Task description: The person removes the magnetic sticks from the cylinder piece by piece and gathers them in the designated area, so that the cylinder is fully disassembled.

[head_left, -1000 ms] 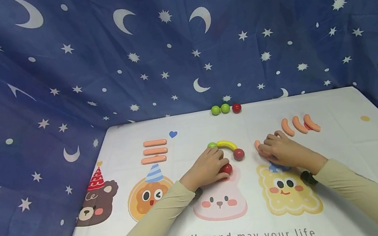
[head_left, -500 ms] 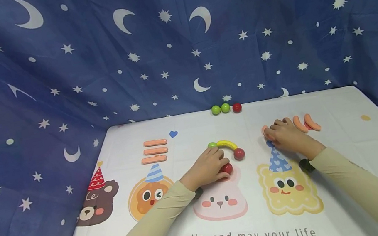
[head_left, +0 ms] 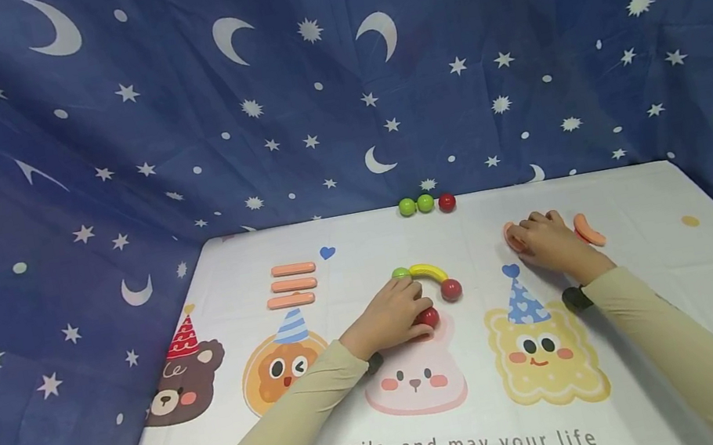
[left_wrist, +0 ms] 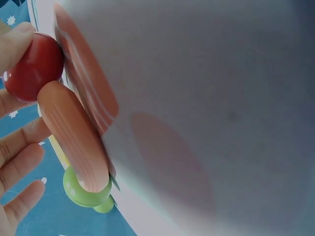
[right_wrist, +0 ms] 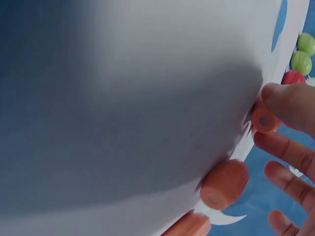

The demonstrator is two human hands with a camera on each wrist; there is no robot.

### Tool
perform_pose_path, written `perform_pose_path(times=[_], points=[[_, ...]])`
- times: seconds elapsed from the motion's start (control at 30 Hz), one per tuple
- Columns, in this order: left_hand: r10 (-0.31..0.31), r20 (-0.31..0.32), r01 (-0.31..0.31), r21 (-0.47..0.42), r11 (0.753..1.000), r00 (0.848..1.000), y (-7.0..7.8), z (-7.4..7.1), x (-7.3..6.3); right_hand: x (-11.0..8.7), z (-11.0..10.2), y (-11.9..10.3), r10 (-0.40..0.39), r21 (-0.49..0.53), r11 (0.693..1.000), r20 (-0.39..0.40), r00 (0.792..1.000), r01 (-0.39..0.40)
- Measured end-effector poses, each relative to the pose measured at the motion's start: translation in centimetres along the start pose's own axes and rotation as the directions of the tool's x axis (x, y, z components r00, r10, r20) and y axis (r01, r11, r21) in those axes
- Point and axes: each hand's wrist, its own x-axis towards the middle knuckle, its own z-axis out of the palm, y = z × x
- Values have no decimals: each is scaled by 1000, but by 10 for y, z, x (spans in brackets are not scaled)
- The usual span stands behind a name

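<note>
My left hand pinches a red ball between thumb and fingers, low over the cloth. Touching that ball is one end of an orange toy sausage, whose other end meets a green ball. Past the fingers lie a yellow curved piece and another red ball, which complete most of a ring. My right hand pinches a curved toy sausage by thumb and index finger at the table. Beside it are two more sausages, one close and one farther along.
Several straight toy sausages lie in a stack of rows at the left. Two green balls and a red ball sit at the back edge. A printed white cloth covers the table; a blue curtain rises behind.
My right hand has moved back and to the right with the sausage, from near the printed biscuit's hat to beside the other curved sausages. My left hand has stayed on the red ball.
</note>
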Motion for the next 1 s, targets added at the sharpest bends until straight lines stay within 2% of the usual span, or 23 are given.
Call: perform_pose_path(times=[0.13,0.27,0.4,0.53,0.77,0.9,1.0], points=[[-2,0,2,2,1000,1000,0,1,0,-1,-3,0,49,21,999,57,997,-51],[0,-3,0,1,1000,1000,0,1,0,-8,-5,-4,40,30,999,11,999,-40],[-3,0,3,-21,1000,1000,-1,2,-1,-17,-6,-14,-27,43,999,-82,996,30],[-13,-9,12,-48,999,1000,-7,5,-5,-22,-9,-30,-93,43,994,-140,986,100],[-73,-8,72,-78,994,997,-22,6,-10,-22,-10,-75,-215,66,969,-239,947,237],[-98,12,99,-77,992,995,-27,6,-10,-17,-7,-104,-283,48,952,-236,930,302],[-90,13,91,-65,994,996,-26,6,-10,-13,-7,-121,-313,63,941,-214,926,332]])
